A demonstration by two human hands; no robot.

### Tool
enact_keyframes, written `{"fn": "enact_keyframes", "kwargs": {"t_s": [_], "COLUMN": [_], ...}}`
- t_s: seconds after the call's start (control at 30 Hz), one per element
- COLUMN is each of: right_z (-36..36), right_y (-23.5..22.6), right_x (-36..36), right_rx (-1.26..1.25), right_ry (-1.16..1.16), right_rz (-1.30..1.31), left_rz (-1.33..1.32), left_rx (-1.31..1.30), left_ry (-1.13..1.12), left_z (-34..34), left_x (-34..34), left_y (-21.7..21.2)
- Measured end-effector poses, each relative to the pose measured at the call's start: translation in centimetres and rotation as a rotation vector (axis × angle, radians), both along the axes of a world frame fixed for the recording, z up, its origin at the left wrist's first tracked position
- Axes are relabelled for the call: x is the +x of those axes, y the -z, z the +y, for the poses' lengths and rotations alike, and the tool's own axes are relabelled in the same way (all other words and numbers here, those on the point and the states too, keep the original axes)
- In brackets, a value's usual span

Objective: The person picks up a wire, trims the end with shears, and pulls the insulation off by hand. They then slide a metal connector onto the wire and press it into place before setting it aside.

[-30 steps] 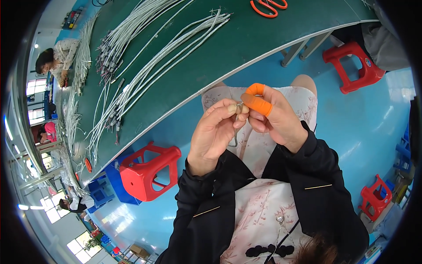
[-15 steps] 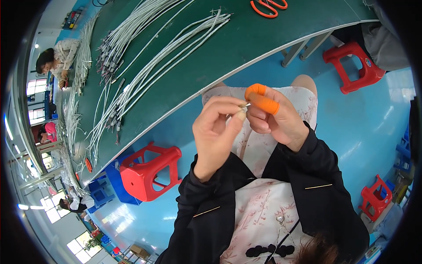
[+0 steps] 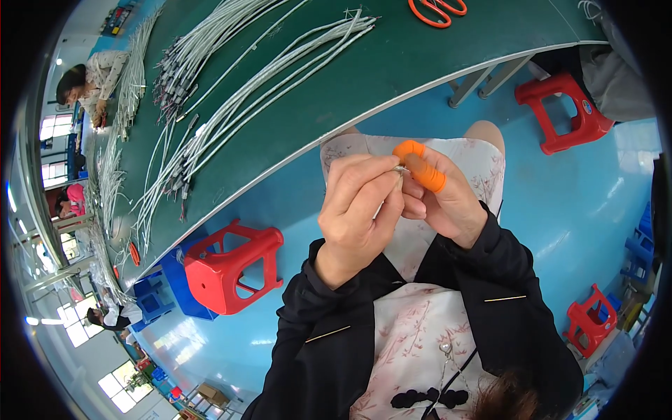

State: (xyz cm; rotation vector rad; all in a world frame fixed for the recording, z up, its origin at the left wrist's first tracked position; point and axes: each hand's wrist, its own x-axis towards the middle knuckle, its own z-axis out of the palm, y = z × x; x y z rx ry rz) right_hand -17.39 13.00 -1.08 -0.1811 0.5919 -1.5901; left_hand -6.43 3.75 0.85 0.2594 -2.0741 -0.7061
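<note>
My left hand (image 3: 360, 210) and my right hand (image 3: 441, 192) meet over my lap, fingertips pinched together on a small metal piece (image 3: 400, 169) at the end of a thin pale wire. Orange rubber finger cots (image 3: 420, 162) cover two fingers of my right hand. The wire runs down behind my left hand and is mostly hidden. Both forearms are in dark sleeves. The green table (image 3: 392, 70) lies just beyond my hands.
Bundles of white cables (image 3: 245, 98) with dark connectors lie across the green table. Orange scissors (image 3: 435, 10) rest at its far edge. Red plastic stools (image 3: 227, 266) (image 3: 570, 108) stand on the blue floor. Other people (image 3: 87, 80) work at the table's far left.
My hands have shifted slightly; the left fingers now close more tightly over the small metal piece against the right fingertips.
</note>
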Motion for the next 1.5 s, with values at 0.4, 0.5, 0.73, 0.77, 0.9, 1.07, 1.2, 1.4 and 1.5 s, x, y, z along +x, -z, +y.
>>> {"fn": "enact_keyframes", "kwargs": {"t_s": [0.4,0.5,0.73,0.77,0.9,1.07,1.2,1.4,1.5], "right_z": [-0.6,-0.9,-0.9,-0.9,-1.0,-1.1,-0.9,-0.6,-0.5], "right_y": [-0.7,-1.1,-0.8,-0.8,-0.7,-0.8,-0.7,-1.5,-1.5], "right_x": [-0.3,-1.1,-1.1,-0.8,0.2,0.9,1.1,1.0,1.1], "right_rx": [0.053,0.099,0.079,0.075,0.059,-0.084,-0.038,0.032,0.007], "right_ry": [0.099,0.064,0.111,0.108,0.125,0.148,0.207,0.280,0.290], "right_rz": [0.278,0.418,0.262,0.259,0.487,0.585,0.588,0.928,1.066], "left_rz": [-0.015,0.036,0.128,0.131,0.178,0.165,0.120,0.013,-0.022], "left_rx": [0.805,1.152,1.476,1.497,1.485,1.598,1.505,0.976,0.901], "left_ry": [0.191,0.401,0.484,0.464,0.508,0.483,0.423,0.196,0.205], "left_z": [0.2,-0.2,-1.2,-1.3,-1.8,-1.7,-1.9,-2.2,-2.3], "left_x": [0.9,1.2,1.3,1.3,1.4,1.5,1.9,2.4,2.4], "left_y": [-0.9,-0.7,0.6,0.6,0.9,0.6,0.3,-1.1,-1.3]}}
